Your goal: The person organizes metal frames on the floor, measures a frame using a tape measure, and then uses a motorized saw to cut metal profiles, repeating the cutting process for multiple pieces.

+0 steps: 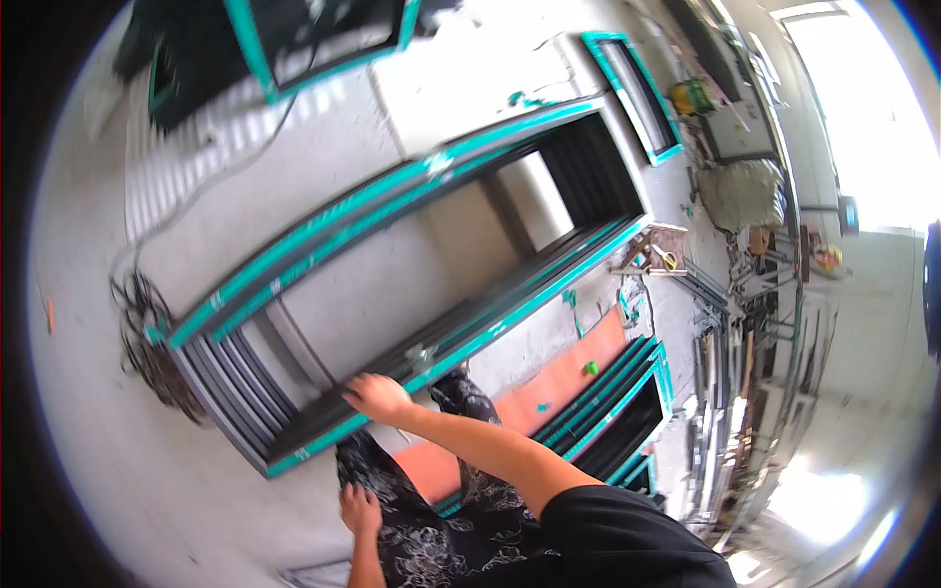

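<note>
A stack of long, dark rectangular metal frames with green tape along its edges stands tilted across the middle of the view. My right hand is on the stack's near long side, close to its left end, with fingers bent over the inner edge. Motion blurs its fingertips a little. Lower down, my left hand hangs beside my left thigh, against patterned dark trousers. Its fingers are loosely apart and nothing shows in them.
More green-edged frames lie on an orange sheet to the right. A coil of dark cable rests left of the stack. Other frames stand at upper left and upper right. Metal bars line the right side.
</note>
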A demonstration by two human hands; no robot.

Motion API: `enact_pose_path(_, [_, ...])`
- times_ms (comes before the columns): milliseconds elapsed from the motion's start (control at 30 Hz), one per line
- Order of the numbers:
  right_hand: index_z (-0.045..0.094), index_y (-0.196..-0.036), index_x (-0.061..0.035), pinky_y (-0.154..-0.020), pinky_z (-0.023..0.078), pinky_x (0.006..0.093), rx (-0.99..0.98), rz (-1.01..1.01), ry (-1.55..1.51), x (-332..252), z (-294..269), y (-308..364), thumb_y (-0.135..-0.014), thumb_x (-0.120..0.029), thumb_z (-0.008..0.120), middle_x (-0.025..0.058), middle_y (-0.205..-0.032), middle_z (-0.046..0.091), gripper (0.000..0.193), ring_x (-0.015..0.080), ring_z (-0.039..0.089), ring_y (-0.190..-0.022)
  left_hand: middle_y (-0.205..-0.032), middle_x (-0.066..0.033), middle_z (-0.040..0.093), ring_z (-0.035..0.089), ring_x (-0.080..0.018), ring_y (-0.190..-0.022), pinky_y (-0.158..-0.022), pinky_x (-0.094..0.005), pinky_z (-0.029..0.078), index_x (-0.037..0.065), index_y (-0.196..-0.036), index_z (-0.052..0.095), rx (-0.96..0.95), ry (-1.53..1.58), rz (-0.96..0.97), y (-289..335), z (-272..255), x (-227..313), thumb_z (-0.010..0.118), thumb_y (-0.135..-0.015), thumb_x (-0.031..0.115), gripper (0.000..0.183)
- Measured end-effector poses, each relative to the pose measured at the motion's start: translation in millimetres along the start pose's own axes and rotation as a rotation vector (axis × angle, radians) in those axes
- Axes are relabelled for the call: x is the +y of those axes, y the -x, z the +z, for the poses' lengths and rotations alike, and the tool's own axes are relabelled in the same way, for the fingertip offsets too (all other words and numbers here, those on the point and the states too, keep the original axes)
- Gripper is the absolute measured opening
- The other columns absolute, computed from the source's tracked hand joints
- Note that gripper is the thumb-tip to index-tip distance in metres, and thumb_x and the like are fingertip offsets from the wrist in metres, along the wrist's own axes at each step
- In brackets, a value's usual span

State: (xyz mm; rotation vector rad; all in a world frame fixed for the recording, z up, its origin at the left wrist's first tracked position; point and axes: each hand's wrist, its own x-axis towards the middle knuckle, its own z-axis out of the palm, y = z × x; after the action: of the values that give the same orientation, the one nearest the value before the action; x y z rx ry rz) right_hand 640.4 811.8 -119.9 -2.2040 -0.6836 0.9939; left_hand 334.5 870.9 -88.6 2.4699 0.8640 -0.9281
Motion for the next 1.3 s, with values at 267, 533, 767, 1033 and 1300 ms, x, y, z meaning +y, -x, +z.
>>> enact_pose_path(267, [0.070,-0.102,-0.0131,-0.085,0.050,0.0450,0.297,1.212,0.001,213,-160,335,-0.084,-0.035,0.052,0.0136,-0.105,0.067,0.034,0.0294,0.064,-0.099,-0.131,-0.0123,0.052,0.045,-0.0319,-0.125,-0.102,-0.0437,0.038,0.014,-0.121,0.060,-0.428,0.029,0.283,20,-48,77,0.047,-0.088,0.047,0.048])
enact_pose_path(533, [0.068,-0.077,-0.0001,-0.074,0.052,0.0476,1.088,1.475,-0.169,165,-23,633,-0.076,-0.024,0.056,0.0225,-0.084,0.066,0.027,0.0388,0.065,-0.083,-0.097,-0.0099,0.067,0.063,-0.0201,-0.082,-0.069,-0.0338,0.048,0.006,-0.105,0.063,-0.596,0.523,0.116,-50,-100,3,0.055,-0.089,0.036,0.035])
enact_pose_path(767, [0.066,-0.110,-0.0138,-0.063,0.056,0.0361,0.232,1.094,-1.117,12,186,564,-0.083,-0.034,0.063,0.0038,-0.087,0.067,0.034,0.0185,0.065,-0.076,-0.109,-0.0184,0.061,0.059,-0.0337,-0.099,-0.081,-0.0493,0.048,0.005,-0.111,0.048,-0.596,0.674,-0.182,-23,-202,-114,0.050,-0.084,0.025,0.034])
enact_pose_path(1033, [0.071,-0.089,-0.0059,-0.081,0.051,0.0432,0.612,1.162,-0.718,53,229,589,-0.076,-0.038,0.059,0.0191,-0.090,0.067,0.037,0.0357,0.064,-0.086,-0.081,-0.0149,0.062,0.059,-0.0282,-0.069,-0.061,-0.0419,0.049,0.003,-0.089,0.057,-0.614,0.288,-0.039,11,-200,-48,0.049,-0.085,0.024,0.022])
enact_pose_path(1300, [0.067,-0.077,-0.0020,-0.064,0.052,0.0386,1.039,1.154,-0.788,166,160,659,-0.079,-0.032,0.060,0.0120,-0.067,0.067,0.031,0.0256,0.066,-0.062,-0.085,-0.0062,0.067,0.063,-0.0183,-0.073,-0.059,-0.0327,0.050,0.010,-0.102,0.060,-0.521,0.245,0.385,84,-104,282,0.049,-0.092,0.033,0.027])
